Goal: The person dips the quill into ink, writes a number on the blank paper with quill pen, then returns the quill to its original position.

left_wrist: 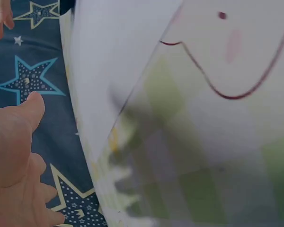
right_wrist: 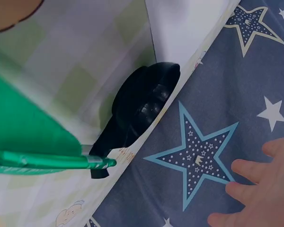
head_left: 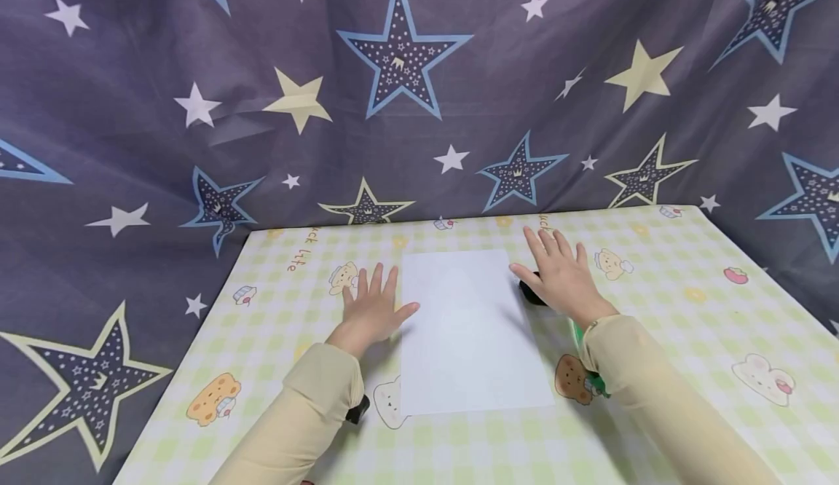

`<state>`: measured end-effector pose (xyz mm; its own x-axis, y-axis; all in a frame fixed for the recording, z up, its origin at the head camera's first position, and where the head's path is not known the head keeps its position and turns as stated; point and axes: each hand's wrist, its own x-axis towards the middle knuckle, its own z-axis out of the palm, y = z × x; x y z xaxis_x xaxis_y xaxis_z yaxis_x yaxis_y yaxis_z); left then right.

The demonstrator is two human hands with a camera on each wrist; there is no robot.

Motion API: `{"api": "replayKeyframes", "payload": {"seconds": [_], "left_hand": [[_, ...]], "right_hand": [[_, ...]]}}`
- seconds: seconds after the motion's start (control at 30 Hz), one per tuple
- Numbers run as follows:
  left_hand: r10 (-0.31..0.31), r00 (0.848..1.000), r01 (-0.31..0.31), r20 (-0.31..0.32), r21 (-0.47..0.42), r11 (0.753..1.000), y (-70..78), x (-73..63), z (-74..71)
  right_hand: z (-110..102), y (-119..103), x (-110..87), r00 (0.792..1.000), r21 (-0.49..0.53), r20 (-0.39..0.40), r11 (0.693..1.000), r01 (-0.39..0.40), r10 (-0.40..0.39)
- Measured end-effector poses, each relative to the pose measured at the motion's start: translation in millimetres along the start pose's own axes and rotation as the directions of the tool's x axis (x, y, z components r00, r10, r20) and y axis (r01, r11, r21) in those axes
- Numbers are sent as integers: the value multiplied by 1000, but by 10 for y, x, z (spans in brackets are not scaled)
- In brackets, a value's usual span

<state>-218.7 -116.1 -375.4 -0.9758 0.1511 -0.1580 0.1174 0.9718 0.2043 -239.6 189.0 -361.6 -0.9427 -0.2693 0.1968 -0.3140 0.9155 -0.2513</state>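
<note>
A plain white sheet of paper (head_left: 468, 332) lies on the table between both hands. To its left, my left hand (head_left: 372, 314) hovers with fingers spread and thumb toward the paper's edge; its shadow falls on the cloth in the left wrist view. My right hand (head_left: 560, 274) is held up at the paper's right side, fingers spread and holding nothing. Partly hidden beneath it is a black object (right_wrist: 144, 101) with a rounded, hollow head and a narrow handle. Beside that lies a green item (right_wrist: 28, 123) with a thin green rod (right_wrist: 52, 161) along it, mostly covered by the right forearm in the head view.
A green-and-white checked tablecloth (head_left: 675, 354) with cartoon prints covers the table. Behind the table hangs a dark curtain (head_left: 262, 55) with stars. Another small black item (head_left: 357, 410) sticks out from under the left sleeve, and a bit of red shows at the bottom edge.
</note>
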Motion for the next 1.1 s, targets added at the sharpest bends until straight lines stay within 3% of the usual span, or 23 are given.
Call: {"api": "replayKeyframes", "payload": {"seconds": [0.4,0.7,1.1], "left_hand": [[73,995,-70,70,-44,997,-61,-44,116],[157,973,-139,168,-114,984,-107,-77,195],[192,965,-169,181,-136,976,-103,-146,228]], "right_hand": [[-1,119,-53,997,23,51,998,-52,51],[-18,195,-96,994,39,70,996,-83,80],[-20,291,-126,986,58,112,989,-134,127]]}}
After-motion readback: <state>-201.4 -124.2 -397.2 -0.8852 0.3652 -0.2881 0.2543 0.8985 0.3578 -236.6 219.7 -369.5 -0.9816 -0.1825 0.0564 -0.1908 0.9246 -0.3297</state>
